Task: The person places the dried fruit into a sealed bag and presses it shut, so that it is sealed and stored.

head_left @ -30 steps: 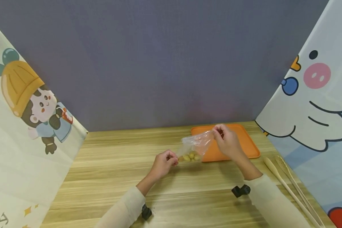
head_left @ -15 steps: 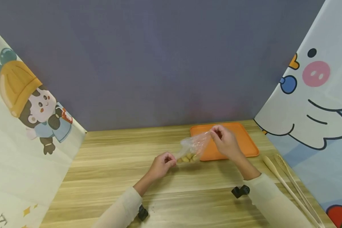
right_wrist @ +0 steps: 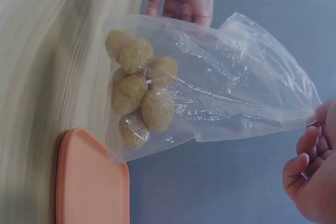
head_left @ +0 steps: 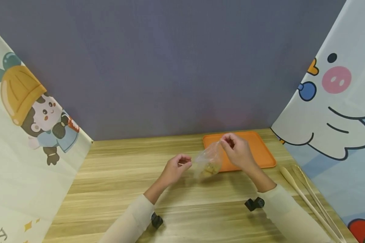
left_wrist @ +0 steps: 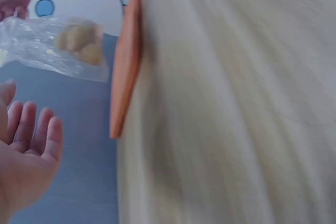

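A clear plastic bag [head_left: 211, 157] with several round yellow-brown balls [right_wrist: 137, 87] at its bottom hangs over the table, partly in front of the orange tray [head_left: 261, 152]. My right hand [head_left: 238, 152] pinches the top corner of the bag, and the plastic narrows toward those fingertips in the right wrist view. To the left of the bag is my left hand [head_left: 174, 168], its fingers relaxed and holding nothing. The left wrist view shows that hand [left_wrist: 29, 156] apart from the bag [left_wrist: 58, 45]. What exactly the balls are cannot be told.
A wooden spoon [head_left: 304, 195] and a pair of long tongs [head_left: 317, 199] lie along the table's right side. A grey panel [head_left: 170, 67] rises behind the wood-grain table [head_left: 118, 175]. Printed cartoon panels stand at left and right.
My left hand has let go of the bag's lower left corner and its fingers have opened. The bag now hangs from my right hand, swung slightly rightward; the right hand has shifted a little left.
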A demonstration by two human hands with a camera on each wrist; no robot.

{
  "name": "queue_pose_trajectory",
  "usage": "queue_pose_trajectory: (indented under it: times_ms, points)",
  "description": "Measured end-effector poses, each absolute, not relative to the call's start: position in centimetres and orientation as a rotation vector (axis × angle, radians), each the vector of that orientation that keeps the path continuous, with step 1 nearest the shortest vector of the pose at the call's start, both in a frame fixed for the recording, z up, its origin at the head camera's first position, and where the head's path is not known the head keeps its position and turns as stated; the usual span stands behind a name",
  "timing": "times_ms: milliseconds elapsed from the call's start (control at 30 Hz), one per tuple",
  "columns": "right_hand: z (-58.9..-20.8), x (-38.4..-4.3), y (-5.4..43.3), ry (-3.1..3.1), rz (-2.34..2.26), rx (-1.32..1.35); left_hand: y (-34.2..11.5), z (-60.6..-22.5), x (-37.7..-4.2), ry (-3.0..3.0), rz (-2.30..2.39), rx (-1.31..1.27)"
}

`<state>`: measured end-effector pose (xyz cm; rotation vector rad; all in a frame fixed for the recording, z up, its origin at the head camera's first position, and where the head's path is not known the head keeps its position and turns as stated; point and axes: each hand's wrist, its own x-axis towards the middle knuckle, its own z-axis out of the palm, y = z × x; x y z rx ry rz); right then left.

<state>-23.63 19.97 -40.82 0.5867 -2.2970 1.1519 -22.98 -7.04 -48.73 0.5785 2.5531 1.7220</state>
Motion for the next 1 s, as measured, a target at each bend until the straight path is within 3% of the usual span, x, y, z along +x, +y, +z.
queue_pose_trajectory:
  times_ms: [500,1000]
  points:
    - [-41.0,-23.7,19.9,-2.244,1.167,0.585,-5.3,-46.3,-23.1,2.558,1.977,0.511]
    - [-43.2,-24.1,20.1,-2.296,1.493,0.500,-6.0,-44.9,-23.5,2.516,2.087,0.564]
